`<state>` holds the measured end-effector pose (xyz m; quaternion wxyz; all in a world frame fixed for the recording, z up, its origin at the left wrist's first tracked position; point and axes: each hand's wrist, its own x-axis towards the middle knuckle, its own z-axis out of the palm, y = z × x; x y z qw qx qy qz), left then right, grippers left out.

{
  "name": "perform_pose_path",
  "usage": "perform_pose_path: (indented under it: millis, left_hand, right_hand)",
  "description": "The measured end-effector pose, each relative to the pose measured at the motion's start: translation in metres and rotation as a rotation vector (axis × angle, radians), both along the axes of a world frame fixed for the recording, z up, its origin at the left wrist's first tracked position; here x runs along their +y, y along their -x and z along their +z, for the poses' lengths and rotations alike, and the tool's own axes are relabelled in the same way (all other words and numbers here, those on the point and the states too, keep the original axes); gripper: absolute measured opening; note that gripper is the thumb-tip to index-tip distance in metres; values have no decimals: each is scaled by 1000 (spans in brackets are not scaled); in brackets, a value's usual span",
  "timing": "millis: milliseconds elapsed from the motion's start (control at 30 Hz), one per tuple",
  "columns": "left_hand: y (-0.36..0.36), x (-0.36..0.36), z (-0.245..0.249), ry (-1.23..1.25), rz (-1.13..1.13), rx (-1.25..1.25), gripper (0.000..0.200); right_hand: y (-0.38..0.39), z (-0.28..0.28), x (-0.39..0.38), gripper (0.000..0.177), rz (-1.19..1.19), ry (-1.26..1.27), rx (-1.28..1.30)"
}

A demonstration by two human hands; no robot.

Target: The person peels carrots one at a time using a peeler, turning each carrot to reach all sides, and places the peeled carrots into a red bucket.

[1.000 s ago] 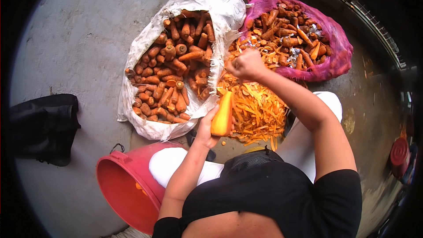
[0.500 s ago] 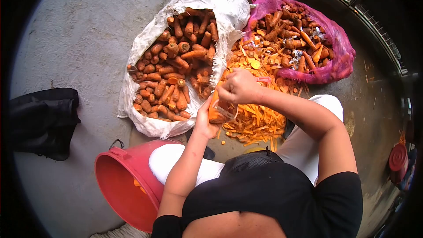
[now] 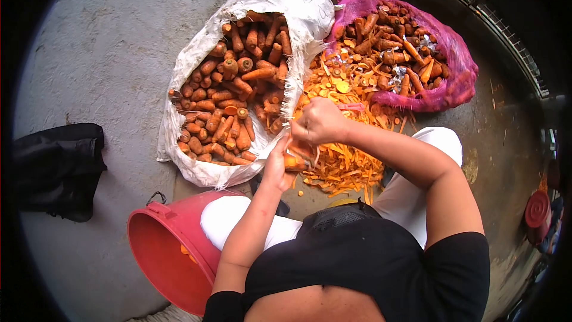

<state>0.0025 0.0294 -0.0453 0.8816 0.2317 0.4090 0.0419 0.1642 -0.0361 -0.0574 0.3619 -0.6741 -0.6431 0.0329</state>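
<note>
My left hand (image 3: 277, 168) is closed around a carrot (image 3: 294, 162), whose orange end shows past the fingers. Right above it, my right hand (image 3: 322, 121) makes a fist against the carrot, gripping what looks like a peeler, mostly hidden; a pale, blurred strip hangs at the carrot's side. Below both hands spreads a heap of orange peelings (image 3: 342, 170). A pink-handled item (image 3: 351, 107) lies on the heap beyond my right wrist. To the left, an open white sack (image 3: 190, 71) is full of unpeeled carrots (image 3: 223, 110).
A pink mesh sack (image 3: 462, 62) of carrots and scraps lies at the back right. Left of my leg, a red bucket (image 3: 205, 244) lies tilted with orange pieces inside. Black cloth (image 3: 59, 170) lies on the floor at far left. A red container (image 3: 538, 216) stands far right.
My right fist has shifted slightly down toward my left hand, and less of the carrot shows between them. The sacks and bucket have stayed put.
</note>
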Motion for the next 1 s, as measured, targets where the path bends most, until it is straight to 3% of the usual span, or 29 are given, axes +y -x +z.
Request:
perform_pose_path:
  millis: [67, 133, 200, 267, 333, 433, 600, 900, 967, 1000]
  left_hand:
    - [11, 2, -9, -86, -138, -133, 41]
    - [18, 2, -8, -62, -304, -193, 43]
    - [15, 0, 0, -24, -289, -194, 46]
    - [13, 4, -4, 37, -209, -180, 47]
    - [9, 9, -3, 70, -137, -114, 50]
    - [4, 14, -8, 89, -89, -147, 50]
    - [-2, 6, 3, 28, -9, -37, 42]
    - [2, 0, -9, 129, -5, -82, 40]
    - [6, 2, -9, 46, -72, -76, 41]
    - [9, 4, -9, 5, -106, -74, 41]
  right_hand:
    - [-32, -7, 9, 44, -210, 229, 50]
    - [-76, -18, 9, 47, -321, 436, -184]
    - [-91, -22, 1, 48, -543, 461, -50]
    - [-92, -26, 0, 46, -615, 404, -23]
    - [-79, -15, 6, 44, -594, 354, 91]
    - [-54, 10, 8, 43, -353, 317, 345]
    - [-9, 18, 3, 35, 70, -47, 72]
    - [6, 15, -3, 37, 128, -63, -3]
    - [5, 10, -3, 39, 123, -68, 50]
    - [-2, 2, -1, 39, 8, -4, -4]
